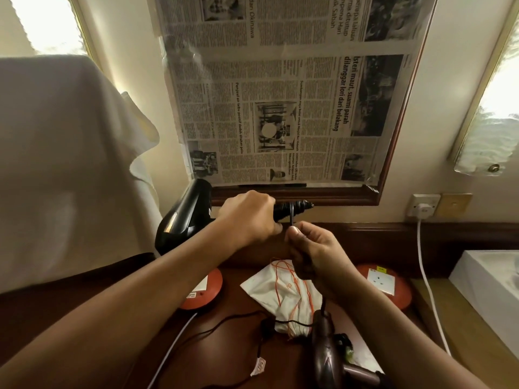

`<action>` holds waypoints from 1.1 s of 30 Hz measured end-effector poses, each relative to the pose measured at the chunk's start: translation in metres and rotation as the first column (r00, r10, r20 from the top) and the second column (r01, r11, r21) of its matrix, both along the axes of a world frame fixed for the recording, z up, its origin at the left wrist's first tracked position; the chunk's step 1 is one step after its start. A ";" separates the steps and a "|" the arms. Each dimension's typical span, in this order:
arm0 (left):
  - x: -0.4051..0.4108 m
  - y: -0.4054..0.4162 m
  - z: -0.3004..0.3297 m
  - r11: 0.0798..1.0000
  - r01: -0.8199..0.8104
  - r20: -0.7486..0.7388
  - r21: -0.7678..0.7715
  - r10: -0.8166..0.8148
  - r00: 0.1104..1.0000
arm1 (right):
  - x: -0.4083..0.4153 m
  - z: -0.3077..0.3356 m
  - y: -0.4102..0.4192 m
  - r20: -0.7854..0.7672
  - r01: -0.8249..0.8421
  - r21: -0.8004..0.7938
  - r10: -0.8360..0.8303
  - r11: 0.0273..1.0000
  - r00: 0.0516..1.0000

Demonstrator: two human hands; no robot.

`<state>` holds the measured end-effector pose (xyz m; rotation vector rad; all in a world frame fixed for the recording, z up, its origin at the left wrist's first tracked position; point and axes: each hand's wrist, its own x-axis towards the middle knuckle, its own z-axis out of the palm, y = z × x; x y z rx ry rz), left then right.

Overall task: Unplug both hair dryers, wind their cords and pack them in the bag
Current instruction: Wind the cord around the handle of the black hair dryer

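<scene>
winding cord on dryer 1 of 2, roughly mid-task

left hand (248,216) was clenched round the handle of the black hair dryer (184,217), held up off the surface (118,329) near the wall; right hand (311,249) was pinching its cord (292,217) just below the handle, w/ several turns already wrapped on the handle end. so dryer 1 looked unplugged & part wound, though how much cord was left i couldn't tell. the brown hair dryer (327,349) lay on the surface near the front edge, its thin dark cord (224,324) trailing loose & unwound; whether it was unplugged wasn't clear. the white drawstring bag (280,293) lay flat betw. two red discs, nothing packed in it as far as i could see. left to do, by my read: finish wrap 1, wind dryer 2, bag both.
</scene>
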<state>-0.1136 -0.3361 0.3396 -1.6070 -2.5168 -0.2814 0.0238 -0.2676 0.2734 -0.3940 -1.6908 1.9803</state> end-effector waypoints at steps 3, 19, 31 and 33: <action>0.000 0.000 0.000 1.000 0.015 0.012 0.008 -0.015 1.000 | 0.004 -0.006 0.004 -0.054 -0.164 -0.145 0.157 0.976 0.986; 0.002 -0.013 0.018 0.988 0.146 0.052 0.052 -0.149 0.988 | -0.007 -0.014 0.031 -0.022 -0.293 0.000 0.293 0.956 0.956; 0.006 -0.021 0.021 0.989 0.151 -0.016 -0.002 -0.151 0.988 | -0.019 0.005 0.050 0.176 -0.214 0.095 0.195 0.972 0.965; 0.008 -0.022 0.022 0.988 0.152 -0.001 -0.019 -0.152 0.988 | -0.018 0.014 0.057 0.287 -0.149 0.248 0.074 0.957 0.955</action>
